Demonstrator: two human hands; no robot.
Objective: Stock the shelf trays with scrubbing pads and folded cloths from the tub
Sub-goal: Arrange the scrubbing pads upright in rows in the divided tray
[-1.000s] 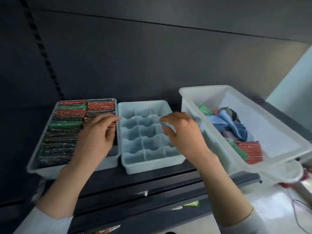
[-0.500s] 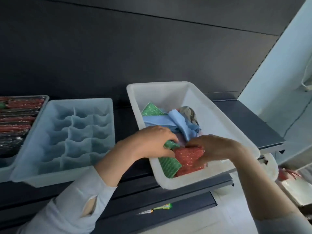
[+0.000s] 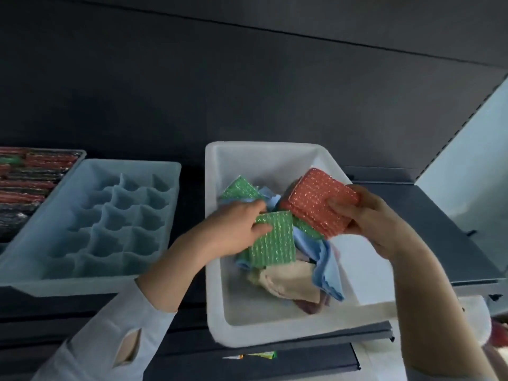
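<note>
The right hand (image 3: 368, 215) grips a stack of red scrubbing pads (image 3: 319, 200) above the tub (image 3: 264, 325); the left hand (image 3: 236, 229) pinches a green pad (image 3: 275, 240) lying on the loose cloths (image 3: 327, 262). The red stack may fan apart and drop, and the green pad may drag cloth out. The divided tray (image 3: 90, 224) stands empty to the left, beside the filled pad tray (image 3: 30, 174), with the tub's left wall between.

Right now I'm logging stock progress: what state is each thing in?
Divided tray: compartments empty.
Far-left tray: packed with pads.
Tub: still holds pads and cloths.
Red pads: lifted, in right hand grip.
Green pad: held by left hand.
Blue cloth: crumpled in tub.
Beige cloth: lying in tub.
</note>
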